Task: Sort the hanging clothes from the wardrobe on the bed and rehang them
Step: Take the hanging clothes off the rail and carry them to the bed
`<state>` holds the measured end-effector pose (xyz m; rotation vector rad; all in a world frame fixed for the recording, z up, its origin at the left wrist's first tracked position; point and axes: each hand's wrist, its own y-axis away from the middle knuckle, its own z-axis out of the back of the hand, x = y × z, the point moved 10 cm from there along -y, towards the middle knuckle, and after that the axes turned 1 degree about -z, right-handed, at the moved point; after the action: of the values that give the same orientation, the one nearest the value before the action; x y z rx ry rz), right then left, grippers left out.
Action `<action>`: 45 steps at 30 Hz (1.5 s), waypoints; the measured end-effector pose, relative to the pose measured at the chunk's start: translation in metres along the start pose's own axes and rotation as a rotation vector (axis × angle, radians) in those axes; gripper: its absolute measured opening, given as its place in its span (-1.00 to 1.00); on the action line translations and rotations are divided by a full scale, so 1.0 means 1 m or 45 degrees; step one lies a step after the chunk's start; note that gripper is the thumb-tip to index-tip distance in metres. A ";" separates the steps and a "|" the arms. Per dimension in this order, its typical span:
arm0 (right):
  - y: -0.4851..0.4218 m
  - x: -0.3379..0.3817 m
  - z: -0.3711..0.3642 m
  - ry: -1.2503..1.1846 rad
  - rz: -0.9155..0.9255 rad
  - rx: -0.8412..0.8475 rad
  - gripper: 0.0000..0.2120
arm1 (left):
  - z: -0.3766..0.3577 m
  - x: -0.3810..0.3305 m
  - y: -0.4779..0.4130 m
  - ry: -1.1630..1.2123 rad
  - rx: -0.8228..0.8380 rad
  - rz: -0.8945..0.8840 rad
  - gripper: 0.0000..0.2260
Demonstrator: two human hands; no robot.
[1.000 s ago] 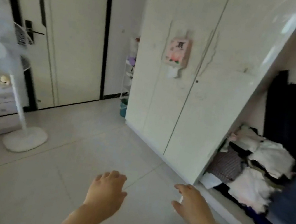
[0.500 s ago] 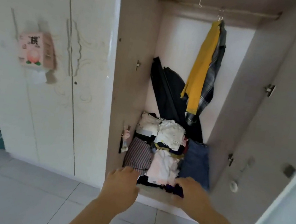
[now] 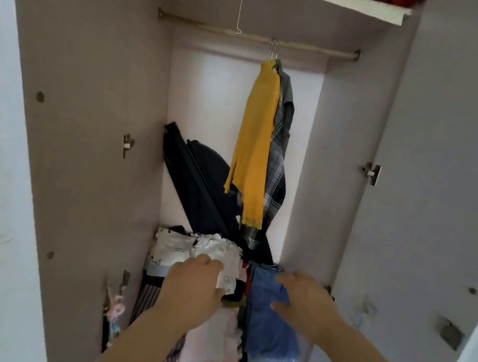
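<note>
Head view: 2 garments, a yellow top (image 3: 255, 139) and a plaid shirt (image 3: 277, 168), are seen hanging from the rail (image 3: 315, 49) on hooks (image 3: 272, 50) packed close together, right of the rail's middle. Both hands are held well below the rail, over the folded pile (image 3: 206, 341). The left hand (image 3: 194, 286) and right hand (image 3: 302, 303) are spread loosely and nothing is gripped. If cloth is pulled rather than the hooks lifted, a garment could be dragged off its hanger, or both hooks could be snagged together. The dark case (image 3: 200, 181) leaning below the rail could be knocked, and the pile could be toppled by a careless upward reach.
</note>
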<state>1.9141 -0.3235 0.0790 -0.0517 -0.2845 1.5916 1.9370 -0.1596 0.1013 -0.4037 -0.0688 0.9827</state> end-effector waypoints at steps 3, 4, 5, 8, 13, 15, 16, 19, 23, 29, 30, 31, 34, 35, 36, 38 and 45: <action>-0.045 -0.009 0.018 -0.070 -0.030 -0.054 -0.58 | 0.003 0.018 -0.051 0.024 -0.047 0.009 -0.64; -0.061 -0.012 0.023 -0.064 -0.028 -0.065 -0.57 | 0.004 0.023 -0.067 0.022 -0.060 0.011 -0.65; -0.077 -0.015 0.028 -0.049 -0.024 -0.079 -0.57 | 0.005 0.028 -0.085 0.015 -0.073 0.010 -0.65; -0.131 -0.025 0.045 0.005 0.006 -0.152 -0.60 | 0.010 0.045 -0.139 0.011 -0.132 0.023 -0.61; -0.227 -0.045 0.074 0.051 0.144 -0.238 -0.53 | 0.027 0.062 -0.227 0.042 -0.277 0.096 -0.59; -0.264 -0.050 0.092 0.070 0.199 -0.280 -0.53 | 0.035 0.065 -0.259 0.063 -0.337 0.123 -0.59; -0.281 -0.052 0.103 0.077 0.220 -0.305 -0.53 | 0.040 0.065 -0.274 0.071 -0.368 0.129 -0.59; -0.330 -0.050 0.137 0.108 0.295 -0.399 -0.54 | 0.055 0.070 -0.316 0.119 -0.456 0.129 -0.57; -0.387 -0.036 0.171 0.118 0.398 -0.499 -0.53 | 0.073 0.087 -0.367 0.247 -0.541 0.162 -0.57; -0.464 -0.023 0.204 0.304 0.421 -0.703 -0.59 | 0.096 0.112 -0.442 0.240 -0.728 0.133 -0.57; -0.477 -0.021 0.211 0.354 0.404 -0.750 -0.59 | 0.099 0.117 -0.454 0.252 -0.754 0.119 -0.57; -0.490 -0.020 0.217 0.394 0.380 -0.788 -0.58 | 0.100 0.123 -0.467 0.268 -0.770 0.104 -0.57; -0.532 -0.016 0.234 0.472 0.322 -0.863 -0.55 | 0.103 0.141 -0.502 0.288 -0.809 0.065 -0.57; -0.546 -0.015 0.239 0.492 0.309 -0.882 -0.55 | 0.104 0.148 -0.514 0.275 -0.819 0.055 -0.56; -0.560 -0.014 0.244 0.517 0.297 -0.900 -0.55 | 0.104 0.155 -0.526 0.267 -0.827 0.049 -0.56; -0.586 -0.015 0.254 0.567 0.283 -0.953 -0.54 | 0.103 0.169 -0.547 0.266 -0.840 0.043 -0.57; -0.630 -0.062 0.298 0.433 0.257 -1.140 -0.47 | 0.080 0.189 -0.598 0.260 -0.818 -0.028 -0.58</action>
<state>2.4700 -0.4205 0.4921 -1.0544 -0.7181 1.5061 2.4989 -0.2721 0.3686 -1.0877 -0.2049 0.8776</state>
